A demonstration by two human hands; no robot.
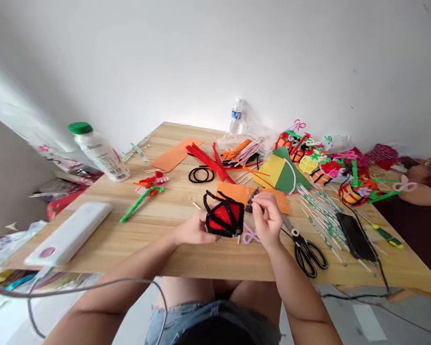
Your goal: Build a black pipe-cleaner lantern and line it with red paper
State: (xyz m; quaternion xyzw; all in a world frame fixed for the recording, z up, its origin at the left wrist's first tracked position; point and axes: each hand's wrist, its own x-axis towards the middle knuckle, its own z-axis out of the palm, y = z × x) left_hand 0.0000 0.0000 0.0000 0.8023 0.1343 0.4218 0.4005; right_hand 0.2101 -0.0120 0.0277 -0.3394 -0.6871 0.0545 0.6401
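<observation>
My left hand (194, 229) grips a red pipe-cleaner lantern (225, 218) with black edging, holding it up just above the table's front part. Two black pipe-cleaner ends curl up from its top. To its right, my right hand (268, 216) is closed in a pinch, close to the lantern's right side. What the fingertips hold is too small to make out. Just behind them is a small dark object (250, 203), partly hidden. A lilac pipe-cleaner bow (250, 235) lies between the hands, and an orange sheet (230, 189) lies behind the lantern.
Scissors (305, 251), striped sticks (323, 215), a phone (355, 235) and a screwdriver (388, 235) lie on the right. Finished colourful lanterns (323, 167) stand behind. Red pipe cleaners (210, 162) lie mid-table. A green-capped bottle (102, 155) and a white power bank (70, 234) are left.
</observation>
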